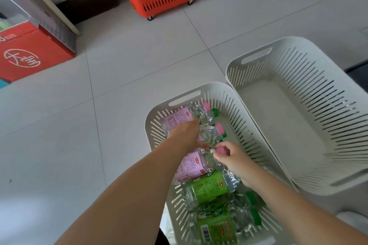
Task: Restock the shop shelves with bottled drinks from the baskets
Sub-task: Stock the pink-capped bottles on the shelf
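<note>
Head view: the right hand (231,159) pinches the pink screw cap (220,150) of a clear plastic bottle with a pink label (192,165). Its body runs leftward from the pinch, flat across the white slotted plastic basket (245,131). Just beyond, the left hand (186,135) curls over a second pink-capped bottle (211,133) lying parallel, so each hand looks placed to lift its own.

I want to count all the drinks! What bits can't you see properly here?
Head view only:
- Left hand fingers: hidden behind the hand itself, so its grip is unclear.
- Pink cap: mostly covered by the right hand pinching it.
- Nearest green bottle: cut off by the bottom edge.
- Lower bottles: buried under upper ones.
- Label print: too small.
</note>
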Action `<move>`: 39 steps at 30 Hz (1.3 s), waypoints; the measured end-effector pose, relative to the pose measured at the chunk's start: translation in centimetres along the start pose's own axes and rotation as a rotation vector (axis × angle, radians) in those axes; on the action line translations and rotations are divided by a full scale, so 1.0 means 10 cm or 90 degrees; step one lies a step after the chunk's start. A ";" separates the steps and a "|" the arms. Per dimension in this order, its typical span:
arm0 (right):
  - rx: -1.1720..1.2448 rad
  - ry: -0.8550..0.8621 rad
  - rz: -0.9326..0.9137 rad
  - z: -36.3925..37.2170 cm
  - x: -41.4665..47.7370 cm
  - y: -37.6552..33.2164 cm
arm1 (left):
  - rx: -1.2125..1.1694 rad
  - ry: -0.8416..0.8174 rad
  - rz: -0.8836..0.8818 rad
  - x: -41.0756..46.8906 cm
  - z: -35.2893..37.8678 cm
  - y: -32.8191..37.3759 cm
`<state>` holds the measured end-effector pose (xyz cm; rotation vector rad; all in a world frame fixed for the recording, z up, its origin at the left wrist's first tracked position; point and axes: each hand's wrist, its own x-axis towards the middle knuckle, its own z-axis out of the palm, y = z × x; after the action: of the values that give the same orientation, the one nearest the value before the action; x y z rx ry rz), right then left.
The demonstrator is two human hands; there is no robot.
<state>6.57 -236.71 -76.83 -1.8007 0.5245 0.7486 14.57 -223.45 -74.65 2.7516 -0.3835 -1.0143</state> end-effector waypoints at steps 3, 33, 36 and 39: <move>0.040 0.005 -0.014 -0.01 -0.14 -0.05 | 0.046 0.009 0.042 -0.09 -0.10 0.05; 0.154 0.518 -0.370 -2.09 -4.03 -1.14 | -0.666 0.289 0.350 -3.12 -1.73 2.01; 0.131 0.581 -0.402 -2.31 -4.56 -1.25 | -0.655 0.281 0.402 -3.41 -1.82 2.27; 0.114 0.625 -0.419 -2.56 -5.08 -1.29 | -0.651 0.266 0.450 -3.61 -1.90 2.58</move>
<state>-14.57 -256.60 -26.17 -1.9173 0.5329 -0.6597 -3.97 -235.51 -31.80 1.6236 -0.5146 -0.2766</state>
